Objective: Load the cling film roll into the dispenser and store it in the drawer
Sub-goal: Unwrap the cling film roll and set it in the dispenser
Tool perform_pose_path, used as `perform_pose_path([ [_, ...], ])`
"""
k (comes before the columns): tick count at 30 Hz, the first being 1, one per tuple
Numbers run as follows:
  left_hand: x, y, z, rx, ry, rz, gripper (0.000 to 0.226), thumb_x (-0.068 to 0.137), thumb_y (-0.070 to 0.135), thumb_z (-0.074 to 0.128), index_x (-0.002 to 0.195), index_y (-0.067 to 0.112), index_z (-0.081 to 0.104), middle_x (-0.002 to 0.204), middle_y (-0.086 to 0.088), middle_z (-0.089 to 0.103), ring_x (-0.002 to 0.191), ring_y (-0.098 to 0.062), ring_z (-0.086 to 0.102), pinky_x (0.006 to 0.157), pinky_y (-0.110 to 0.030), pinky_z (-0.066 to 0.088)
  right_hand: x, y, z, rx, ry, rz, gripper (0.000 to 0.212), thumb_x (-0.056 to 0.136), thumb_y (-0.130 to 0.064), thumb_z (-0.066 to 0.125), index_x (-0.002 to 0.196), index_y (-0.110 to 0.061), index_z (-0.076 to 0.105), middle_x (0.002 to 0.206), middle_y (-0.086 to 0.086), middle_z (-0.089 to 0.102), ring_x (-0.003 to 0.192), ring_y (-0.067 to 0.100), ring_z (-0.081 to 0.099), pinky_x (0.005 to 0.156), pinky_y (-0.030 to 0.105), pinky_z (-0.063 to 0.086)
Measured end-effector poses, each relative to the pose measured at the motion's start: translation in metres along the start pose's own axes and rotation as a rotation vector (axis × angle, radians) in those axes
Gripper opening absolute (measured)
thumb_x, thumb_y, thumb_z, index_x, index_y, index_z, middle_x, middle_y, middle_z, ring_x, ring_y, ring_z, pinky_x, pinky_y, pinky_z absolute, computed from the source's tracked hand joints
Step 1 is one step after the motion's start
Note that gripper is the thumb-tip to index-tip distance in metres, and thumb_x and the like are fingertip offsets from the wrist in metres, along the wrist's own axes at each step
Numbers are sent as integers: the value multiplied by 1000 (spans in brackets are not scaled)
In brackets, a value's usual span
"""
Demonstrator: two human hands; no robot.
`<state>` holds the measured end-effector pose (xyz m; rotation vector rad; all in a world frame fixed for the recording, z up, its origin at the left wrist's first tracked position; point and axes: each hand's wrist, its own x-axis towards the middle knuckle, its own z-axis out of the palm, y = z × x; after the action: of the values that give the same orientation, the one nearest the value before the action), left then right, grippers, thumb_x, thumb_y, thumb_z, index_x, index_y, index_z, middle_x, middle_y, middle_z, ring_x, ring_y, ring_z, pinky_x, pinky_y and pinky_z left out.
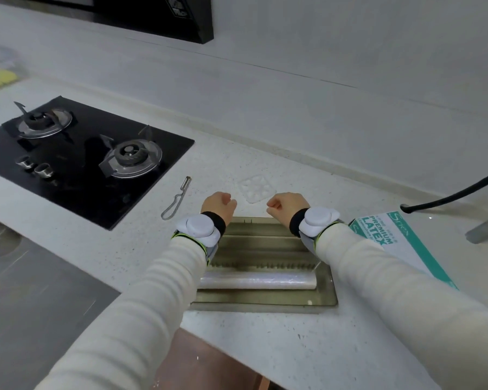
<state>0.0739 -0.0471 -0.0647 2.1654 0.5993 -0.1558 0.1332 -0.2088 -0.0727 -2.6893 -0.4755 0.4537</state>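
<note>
roll [258, 280] in open dispenser [265, 301] on table [265, 347], just nearer than both grips | left grip [219, 205], right grip [286, 205]: fingers curled, nothing seen held, over lid [265, 237] far edge | done: roll seated | left: shut lid, stow in drawer

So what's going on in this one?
A person stands at a kitchen counter with the clear dispenser lying open in front of them. The cling film roll lies in its tray. The left hand and right hand hover at the far edge of the open lid, fingers curled; whether they grip it is unclear. The dispenser is not yet closed or put away.
</note>
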Motion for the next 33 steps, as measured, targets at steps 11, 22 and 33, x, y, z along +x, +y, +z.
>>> perform_pose_path([
  [11,66,11,35,2,-66,-118,36,95,18,45,128,5,52,132,-12,53,122,-32,49,97,-35,40,66,26,5,-73,-57,-8,35,95,-28,48,125,-13,56,130,7,57,118,25,54,99,33,42],
  [22,111,9,62,-97,-103,-231,53,94,24,49,140,1,34,134,-15,50,117,-31,53,102,-37,42,117,43,25,-89,-87,40,42,95,-33,48,130,-11,46,135,13,43,113,31,53,92,36,43],
  [33,139,5,77,-71,-86,-222,49,96,17,43,142,2,34,144,-17,41,121,-31,50,103,-38,42,147,54,43,-83,-168,80,62,95,-38,45,144,-5,27,130,21,54,117,37,54,97,42,45],
])
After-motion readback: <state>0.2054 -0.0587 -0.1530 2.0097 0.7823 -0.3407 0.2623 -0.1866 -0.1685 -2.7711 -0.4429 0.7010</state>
